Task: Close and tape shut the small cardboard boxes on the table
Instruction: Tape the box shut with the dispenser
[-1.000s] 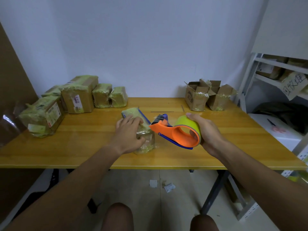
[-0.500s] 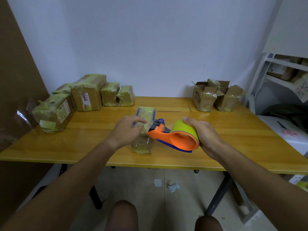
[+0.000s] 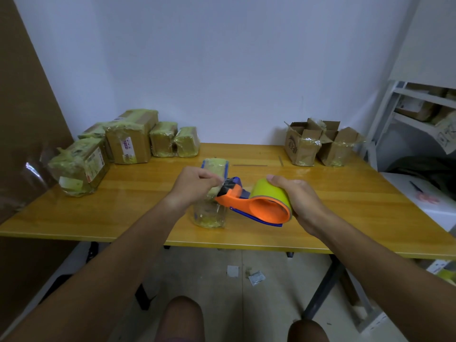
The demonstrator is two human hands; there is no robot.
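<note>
One small box lies lengthwise away from me under my left hand, which pinches its tape end, while my right hand just beside it grasps the tape dispenser.

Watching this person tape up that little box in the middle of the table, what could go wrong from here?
The left hand pinches at the cutter end of the orange tape dispenser, so a slip might nick a finger. The small box is not held down by either hand; pulling tape could drag or tip it. The right hand grips only the yellow roll, so the dispenser may twist and lay the tape crooked.
</note>
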